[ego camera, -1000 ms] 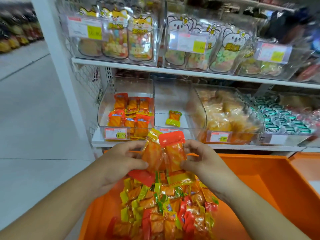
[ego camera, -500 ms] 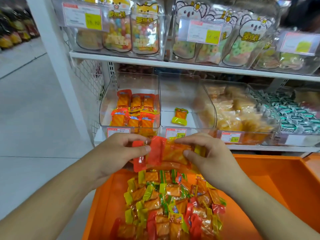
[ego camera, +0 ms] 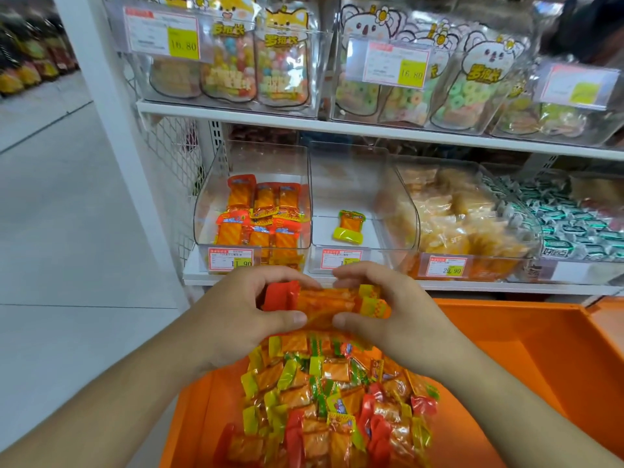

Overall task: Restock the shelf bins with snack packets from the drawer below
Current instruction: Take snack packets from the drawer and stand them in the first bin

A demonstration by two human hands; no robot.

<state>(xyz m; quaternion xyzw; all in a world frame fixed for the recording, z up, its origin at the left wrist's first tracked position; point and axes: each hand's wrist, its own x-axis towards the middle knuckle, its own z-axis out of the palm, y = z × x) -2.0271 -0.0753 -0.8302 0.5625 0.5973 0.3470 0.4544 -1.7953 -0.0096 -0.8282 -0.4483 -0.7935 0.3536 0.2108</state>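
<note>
A: So, what has changed in the last second?

B: Both hands were holding the packets upright; now the bundle of snack packets (ego camera: pixel 326 304) lies sideways between them. The left hand (ego camera: pixel 246 319) pinches the red-ended side, the right hand (ego camera: pixel 388 315) the yellow-green side, thumbs underneath and fingers curled over the top.

A: And for the restocking?

B: I judge they are squaring up a handful before lifting it to a bin. None of this bundle has gone in yet.

A: Where are the targets?

B: At twelve o'clock from the hands, the middle clear bin (ego camera: pixel 358 201) holds one lone yellow-ended packet (ego camera: pixel 349 226). At eleven o'clock, the left bin (ego camera: pixel 251 211) is partly filled with red-topped packets.

A: The supply?

B: At six o'clock, a heap of loose packets (ego camera: pixel 334 400) lies in the orange drawer (ego camera: pixel 526 352).

A: Materials?

B: Glossy, crinkly film wrappers, small flat rectangles, likely slippery. The bins are rigid clear plastic with sloped fronts.
</note>
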